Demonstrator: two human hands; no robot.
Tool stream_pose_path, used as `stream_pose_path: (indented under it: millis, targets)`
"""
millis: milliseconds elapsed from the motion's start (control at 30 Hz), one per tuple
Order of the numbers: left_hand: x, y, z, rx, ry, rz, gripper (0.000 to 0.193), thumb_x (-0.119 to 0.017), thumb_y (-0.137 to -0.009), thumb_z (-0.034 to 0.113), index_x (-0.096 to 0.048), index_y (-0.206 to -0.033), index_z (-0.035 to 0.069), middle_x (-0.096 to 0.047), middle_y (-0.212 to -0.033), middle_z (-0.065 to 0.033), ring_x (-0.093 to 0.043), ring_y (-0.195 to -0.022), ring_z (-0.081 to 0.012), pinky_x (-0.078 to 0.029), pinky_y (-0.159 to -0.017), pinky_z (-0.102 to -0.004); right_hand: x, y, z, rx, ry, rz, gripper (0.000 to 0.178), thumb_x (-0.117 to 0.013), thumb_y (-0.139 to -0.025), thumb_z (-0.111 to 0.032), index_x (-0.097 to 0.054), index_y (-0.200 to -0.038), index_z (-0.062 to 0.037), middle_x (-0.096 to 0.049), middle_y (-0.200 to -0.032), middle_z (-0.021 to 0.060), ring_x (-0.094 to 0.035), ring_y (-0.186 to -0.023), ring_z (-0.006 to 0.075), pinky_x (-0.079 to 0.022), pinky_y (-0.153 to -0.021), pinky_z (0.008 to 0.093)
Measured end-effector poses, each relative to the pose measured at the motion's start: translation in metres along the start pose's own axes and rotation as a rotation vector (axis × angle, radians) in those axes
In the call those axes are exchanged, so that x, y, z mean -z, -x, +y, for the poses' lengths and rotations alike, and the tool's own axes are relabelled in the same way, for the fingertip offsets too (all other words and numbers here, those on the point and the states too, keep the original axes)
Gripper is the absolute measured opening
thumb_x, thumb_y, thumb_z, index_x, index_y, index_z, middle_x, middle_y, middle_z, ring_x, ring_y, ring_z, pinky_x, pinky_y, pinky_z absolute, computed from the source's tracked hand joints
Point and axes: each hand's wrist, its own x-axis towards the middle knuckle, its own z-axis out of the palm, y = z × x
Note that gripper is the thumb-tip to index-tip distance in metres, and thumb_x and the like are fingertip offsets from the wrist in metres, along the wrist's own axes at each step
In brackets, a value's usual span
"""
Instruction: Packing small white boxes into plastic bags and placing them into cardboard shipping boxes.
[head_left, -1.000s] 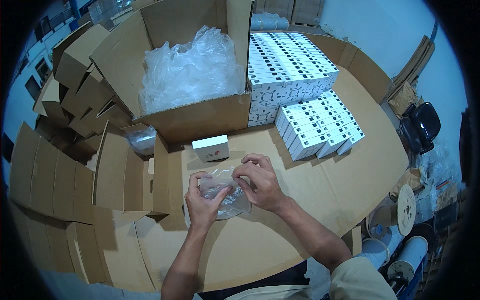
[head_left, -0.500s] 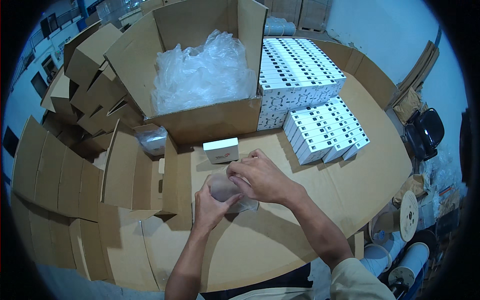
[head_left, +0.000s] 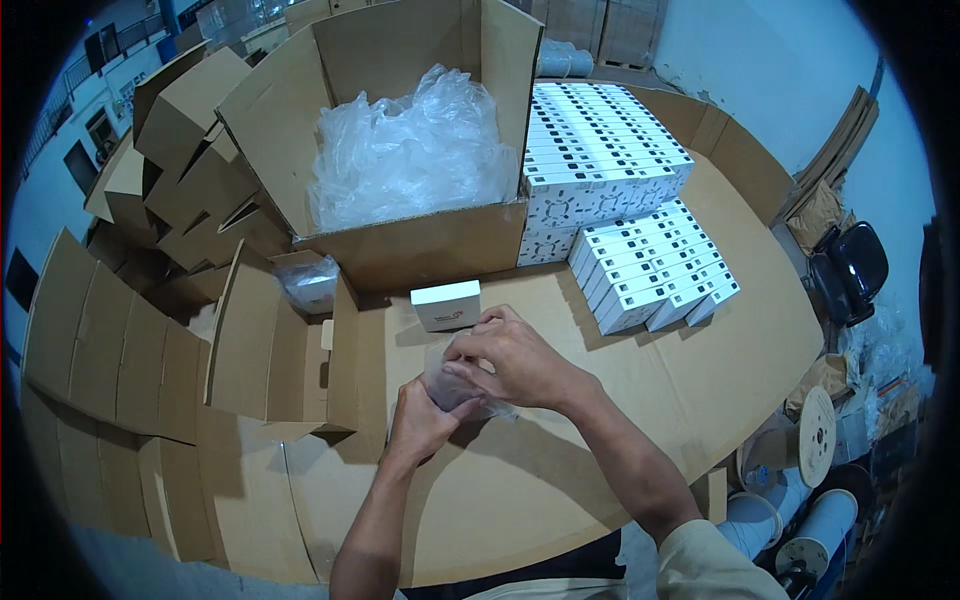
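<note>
Centre frame: left hand (head_left: pixel 422 420) and right hand (head_left: pixel 515 360) both closed round a clear plastic bag (head_left: pixel 452 385), fingers pinching it just above the cardboard tabletop (head_left: pixel 560 470); contents prob. a small item, can't confirm. Small white box (head_left: pixel 446 305) lies just above the hands. Big carton w/ plastic wrap (head_left: pixel 410 150) upper centre; white box stacks (head_left: pixel 620 210) upper right.
</note>
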Motion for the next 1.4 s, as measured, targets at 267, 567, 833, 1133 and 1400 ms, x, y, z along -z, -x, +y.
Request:
stream_pose_path:
  millis: [267,567,833,1133,1400]
  targets:
    - [-0.001,-0.002,-0.002,0.011,0.059,0.089,0.053,-0.094,-0.072,0.019,-0.069,-0.113,-0.005,-0.076,-0.105,-0.0163,-0.073,-0.097,-0.0237,-0.058,-0.089,-0.0377,0.002,0.001,0.013,0.031,-0.213,0.459,0.014,-0.068,-0.097,-0.018,-0.074,-0.101,-0.0064,-0.074,-0.089,0.0072,-0.069,-0.085,0.0186,-0.046,-0.099,0.0382]
    - [0.000,-0.003,0.001,0.051,0.035,0.110,0.053,-0.095,-0.070,0.021,-0.070,-0.110,-0.004,-0.076,-0.104,-0.0160,-0.074,-0.096,-0.0234,-0.058,-0.089,-0.0374,-0.029,0.008,0.072,-0.120,-0.496,0.581,0.036,-0.060,-0.098,0.000,-0.061,-0.134,-0.0049,-0.066,-0.130,0.0078,-0.065,-0.110,0.0161,-0.053,-0.093,0.0316]
    - [0.001,-0.005,-0.007,-0.014,0.075,0.125,0.053,-0.095,-0.069,0.022,-0.071,-0.109,-0.004,-0.077,-0.104,-0.0152,-0.074,-0.096,-0.0227,-0.058,-0.089,-0.0376,-0.049,-0.001,0.088,-0.147,-0.686,0.502,0.040,-0.068,-0.092,0.003,-0.064,-0.131,-0.0049,-0.068,-0.119,0.0080,-0.068,-0.098,0.0113,-0.058,-0.086,0.0274]
    - [0.000,-0.004,-0.008,-0.008,0.046,0.124,0.057,-0.095,-0.070,0.023,-0.070,-0.113,-0.004,-0.076,-0.106,-0.0163,-0.073,-0.098,-0.0235,-0.058,-0.091,-0.0379,-0.054,-0.012,0.087,-0.213,-0.642,0.543,0.042,-0.079,-0.087,-0.001,-0.060,-0.124,-0.0060,-0.065,-0.120,0.0050,-0.066,-0.106,0.0147,-0.056,-0.092,0.0303]
    - [0.000,-0.002,0.001,-0.005,0.055,0.131,0.057,-0.096,-0.069,0.022,-0.069,-0.112,-0.005,-0.076,-0.106,-0.0163,-0.073,-0.097,-0.0223,-0.058,-0.090,-0.0373,-0.057,-0.017,0.081,-0.224,-0.614,0.582,0.038,-0.077,-0.087,0.004,-0.056,-0.118,-0.0047,-0.065,-0.114,0.0069,-0.066,-0.104,0.0157,-0.057,-0.092,0.0316]
